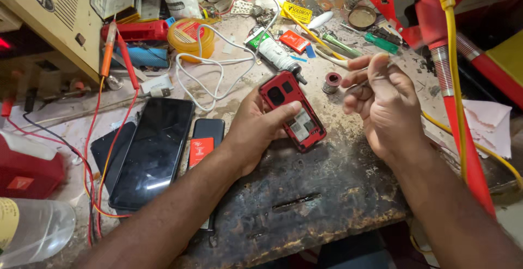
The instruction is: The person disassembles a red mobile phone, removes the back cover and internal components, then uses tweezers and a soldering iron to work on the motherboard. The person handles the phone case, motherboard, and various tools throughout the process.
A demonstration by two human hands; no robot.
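Note:
My left hand (255, 129) grips a small red phone (292, 110) with its back cover off, so its inner parts show. The thumb lies across the middle of the phone. My right hand (383, 101) hovers just right of it, fingers curled around a thin metal tool (364, 76) whose tip points left. A small spool of solder wire (330, 82) stands on the bench between the phone and the right hand's fingers.
A large black smartphone (154, 150) and a battery (201, 150) lie at left, by red test leads (111, 138). A white cable (207, 70), yellow tin (190, 37), screwdrivers (381, 42) and small parts crowd the back. A yellow hose (453, 67) runs at right. The scorched bench (310, 198) lies in front.

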